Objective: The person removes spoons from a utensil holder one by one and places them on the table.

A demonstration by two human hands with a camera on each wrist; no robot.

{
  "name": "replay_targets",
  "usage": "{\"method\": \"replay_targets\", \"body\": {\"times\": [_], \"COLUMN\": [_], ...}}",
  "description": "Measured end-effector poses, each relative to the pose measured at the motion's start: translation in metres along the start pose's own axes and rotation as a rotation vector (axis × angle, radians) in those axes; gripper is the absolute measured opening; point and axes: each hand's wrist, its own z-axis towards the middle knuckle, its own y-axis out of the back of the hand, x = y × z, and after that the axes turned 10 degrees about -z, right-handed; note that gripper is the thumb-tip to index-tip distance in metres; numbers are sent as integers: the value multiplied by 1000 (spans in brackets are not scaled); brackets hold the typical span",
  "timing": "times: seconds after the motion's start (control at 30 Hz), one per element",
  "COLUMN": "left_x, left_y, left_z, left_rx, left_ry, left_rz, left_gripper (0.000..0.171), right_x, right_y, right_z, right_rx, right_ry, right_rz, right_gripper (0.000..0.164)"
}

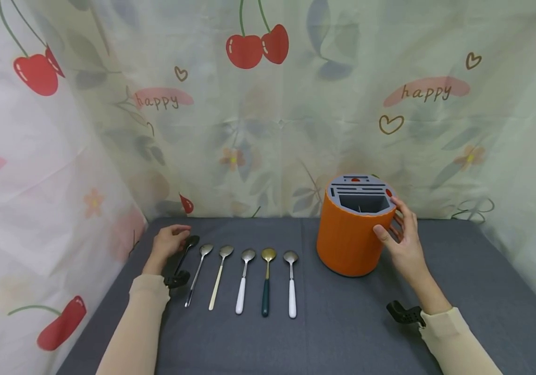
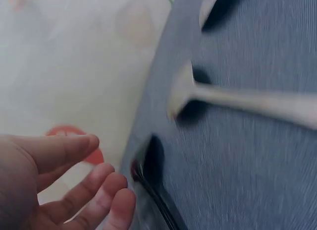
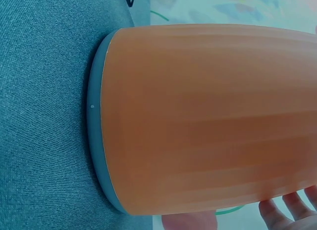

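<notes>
My left hand [image 1: 166, 249] is beside a black spoon [image 1: 193, 240] at the left end of a row of spoons. In the left wrist view its fingers [image 2: 101, 190] are loosely bent and hold nothing, close to the black spoon's bowl. My right hand [image 1: 407, 250] rests on the right side of an orange cylindrical utensil holder [image 1: 348, 242], thumb in front and fingers spread toward the rim. In the right wrist view fingertips [image 3: 271, 212] touch the holder's orange wall. The holder stands upright; its grey top has slots and a large rectangular opening.
Right of the black spoon lie a silver spoon [image 1: 206, 250], a spoon with a pale handle [image 1: 216, 288], two white-handled spoons [image 1: 240, 297] and a gold spoon with a dark green handle [image 1: 265, 298]. A patterned curtain [image 1: 277, 130] hangs behind the grey cloth-covered table [image 1: 343, 328].
</notes>
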Motion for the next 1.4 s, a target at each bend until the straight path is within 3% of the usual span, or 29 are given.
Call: {"method": "replay_targets", "body": {"times": [0.1, 0.3, 0.5, 0.67, 1.03, 1.23, 1.4], "left_x": [-12, -36, -56, -71, -100, -111, -118], "left_y": [-4, -11, -19, -25, -32, -33, -37], "left_z": [-4, -12, -22, -29, -49, -52, -54], "left_rx": [-16, 5, 6, 36, 151, 157, 136], "left_ry": [-64, -152, -240, -320, -467, -509, -568], "left_rz": [29, -44, -59, -50, -23, 126, 271], "left_gripper": [33, 33, 32, 31, 40, 46, 47], "right_x": [0, 0, -3, -7, -26, -31, -36], "right_y": [-1, 0, 10, 29, 66, 81, 88], "right_z": [1, 5, 6, 7, 7, 14, 22], "right_rx": [11, 28, 6, -34, 46, 151, 170], "right_ry": [-5, -9, 50, 69, 156, 147, 201], "right_rz": [-2, 2, 30, -73, -341, -498, -628], "right_gripper": [79, 84, 72, 66, 64, 63, 60]}}
